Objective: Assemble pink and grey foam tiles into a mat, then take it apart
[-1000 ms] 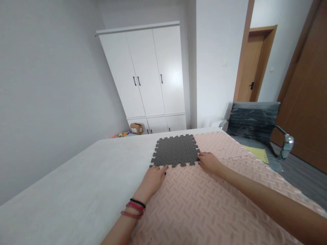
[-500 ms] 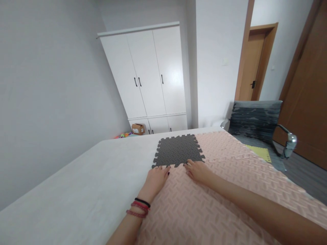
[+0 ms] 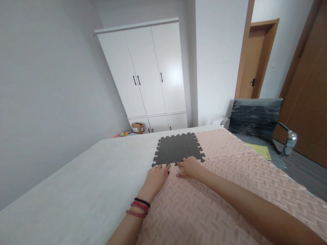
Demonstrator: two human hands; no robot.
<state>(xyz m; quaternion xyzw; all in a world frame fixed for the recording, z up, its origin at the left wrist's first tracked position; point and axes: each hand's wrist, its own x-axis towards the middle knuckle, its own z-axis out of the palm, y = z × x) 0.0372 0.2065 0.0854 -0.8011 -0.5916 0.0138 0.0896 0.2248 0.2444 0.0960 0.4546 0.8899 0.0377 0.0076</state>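
A dark grey foam puzzle mat tile (image 3: 178,147) with toothed edges lies flat at the far end of the white surface (image 3: 89,183). Along its near edge runs the seam with a large pink foam mat (image 3: 189,207). My left hand (image 3: 156,177) rests at the left end of that seam, fingertips on the joint. To its right, my right hand (image 3: 189,167) touches the same seam, fingers stretched forward and thumb apart on the pink foam. Neither hand holds anything. Another pink foam tile (image 3: 217,141) lies against the grey tile's right edge.
An office chair (image 3: 255,117) stands beyond the right edge, a yellow sheet (image 3: 259,150) on its seat. At the back are a white wardrobe (image 3: 150,71) and a cardboard box (image 3: 138,128). A grey wall (image 3: 56,85) borders the left side.
My right hand has slid left along the seam, closer to my left hand, and its thumb now shows. My left hand has barely moved. The view has tilted slightly.
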